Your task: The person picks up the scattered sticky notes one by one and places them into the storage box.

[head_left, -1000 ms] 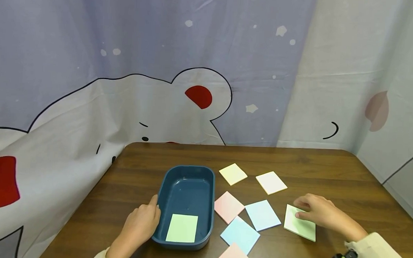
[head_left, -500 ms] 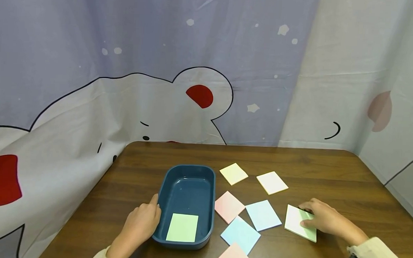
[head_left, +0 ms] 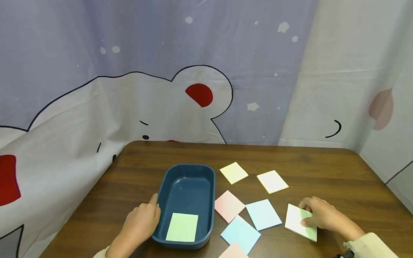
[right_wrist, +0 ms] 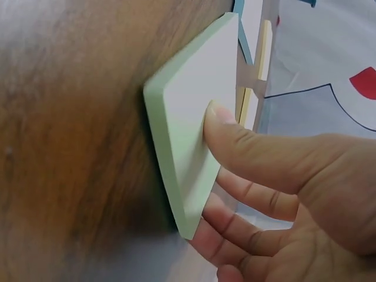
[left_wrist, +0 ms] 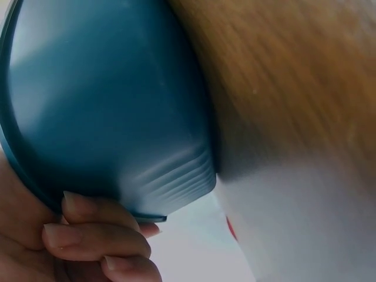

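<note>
At the table's right, my right hand [head_left: 319, 214] pinches a pale green sticky note pad [head_left: 296, 220]. The right wrist view shows the thumb [right_wrist: 226, 126] on the pad's broad face and other fingers at its far edge; the pad stays flat on or just over the wood. My left hand [head_left: 142, 219] grips the left side of a deep blue plastic bin [head_left: 189, 189]. In the left wrist view several fingers [left_wrist: 97, 241] curl below the bin's rim. Another green sticky note pad [head_left: 182, 227] lies inside the bin, at its near end.
Between bin and right hand lie a yellow pad [head_left: 233, 173], a cream pad [head_left: 272, 181], a pink pad [head_left: 229, 206] and two light blue pads [head_left: 263, 214]. A second pink pad [head_left: 234, 256] is cut off by the bottom edge. A printed curtain [head_left: 256, 70] hangs behind the table [head_left: 311, 163].
My right hand has come down onto the green pad's right part, and its thumb and fingers have closed on it. The left hand and bin have not moved.
</note>
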Available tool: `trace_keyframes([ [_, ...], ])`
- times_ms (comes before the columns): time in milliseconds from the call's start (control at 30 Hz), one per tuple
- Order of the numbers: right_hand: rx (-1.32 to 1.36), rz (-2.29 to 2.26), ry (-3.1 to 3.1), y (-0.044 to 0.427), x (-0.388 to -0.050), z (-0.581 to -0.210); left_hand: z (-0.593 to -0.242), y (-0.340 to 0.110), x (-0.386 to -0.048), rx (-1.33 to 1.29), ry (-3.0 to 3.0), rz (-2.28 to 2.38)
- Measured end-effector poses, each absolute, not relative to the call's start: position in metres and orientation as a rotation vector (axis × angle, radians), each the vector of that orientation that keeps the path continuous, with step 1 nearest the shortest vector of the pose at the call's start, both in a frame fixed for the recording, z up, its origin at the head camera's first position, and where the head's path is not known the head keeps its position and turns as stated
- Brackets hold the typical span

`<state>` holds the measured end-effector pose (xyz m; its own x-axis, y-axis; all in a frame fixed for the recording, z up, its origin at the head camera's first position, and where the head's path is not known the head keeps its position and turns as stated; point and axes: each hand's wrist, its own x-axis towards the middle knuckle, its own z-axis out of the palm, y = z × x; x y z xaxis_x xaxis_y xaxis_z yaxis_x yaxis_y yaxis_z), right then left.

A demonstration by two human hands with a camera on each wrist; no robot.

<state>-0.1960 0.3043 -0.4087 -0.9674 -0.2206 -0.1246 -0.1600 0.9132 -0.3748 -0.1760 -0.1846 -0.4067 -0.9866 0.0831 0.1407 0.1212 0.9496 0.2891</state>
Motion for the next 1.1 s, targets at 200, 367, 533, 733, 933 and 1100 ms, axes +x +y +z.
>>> trace_keyframes([
  [200,-0.271,-0.557,2.844,0.3072,-0.1969,-0.4024,-0.4049,-0.1850,-0.1760,-0.161,-2.976,-0.456],
  [367,-0.257,-0.606,2.811,0.3084,-0.1952,-0.4022,-0.4049,-0.1854,-0.1756,-0.156,-2.976,-0.457],
  [533,-0.251,-0.637,2.816,0.3083,-0.1941,-0.4055,-0.4061,-0.1858,-0.1753,-0.146,-2.985,-0.459],
  [733,-0.256,-0.467,2.910,0.3028,-0.1911,-0.4064,-0.4047,-0.1851,-0.1758,-0.156,-2.987,-0.445],
  [933,-0.268,-0.409,2.972,0.3009,-0.1899,-0.4043,-0.4053,-0.1845,-0.1763,-0.160,-2.984,-0.434],
  [1100,-0.279,-0.421,2.985,0.3035,-0.1911,-0.4046,-0.4060,-0.1845,-0.1763,-0.163,-2.976,-0.432],
])
